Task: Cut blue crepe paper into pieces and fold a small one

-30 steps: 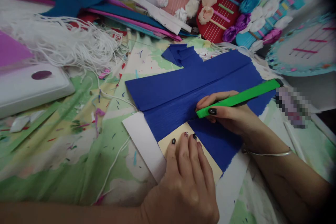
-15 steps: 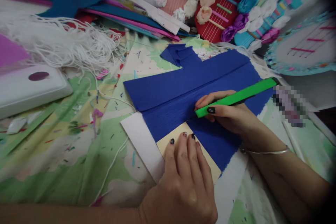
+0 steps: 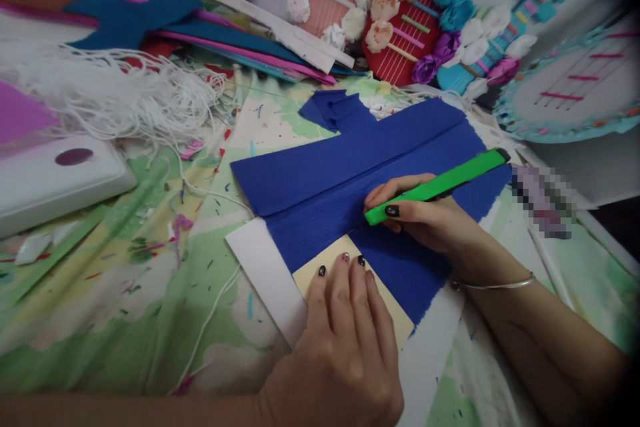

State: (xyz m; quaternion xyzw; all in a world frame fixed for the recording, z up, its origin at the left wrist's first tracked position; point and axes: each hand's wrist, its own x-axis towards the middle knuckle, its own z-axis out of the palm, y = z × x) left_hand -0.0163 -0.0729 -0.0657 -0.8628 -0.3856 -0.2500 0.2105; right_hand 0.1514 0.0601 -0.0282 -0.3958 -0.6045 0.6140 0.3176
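Observation:
A large sheet of dark blue crepe paper [image 3: 320, 177], with a crease running across it, lies over white card [image 3: 265, 270]. My left hand [image 3: 340, 347] presses a pale yellow square card [image 3: 323, 260] down onto the blue paper, fingers stretched out flat. In my right hand [image 3: 420, 217] is a green box cutter [image 3: 445, 180], gripped between thumb and fingers. Its front end points at the blue paper just beyond the card's upper corner; the blade cannot be made out. A small folded piece of blue crepe paper [image 3: 335, 110] sits behind the sheet.
Tangled white string [image 3: 140, 93] and a white box-shaped thing [image 3: 60, 177] lie on the left. Strips of coloured paper [image 3: 240, 47] are piled behind. Several flower-decorated, stringed paper guitars [image 3: 395, 47] stand at the back. Paper scraps litter the patterned tablecloth [image 3: 165, 327].
The whole view has shifted slightly, so everything appears a little further left. Both hands, the card and the cutter keep nearly the same places on the blue paper.

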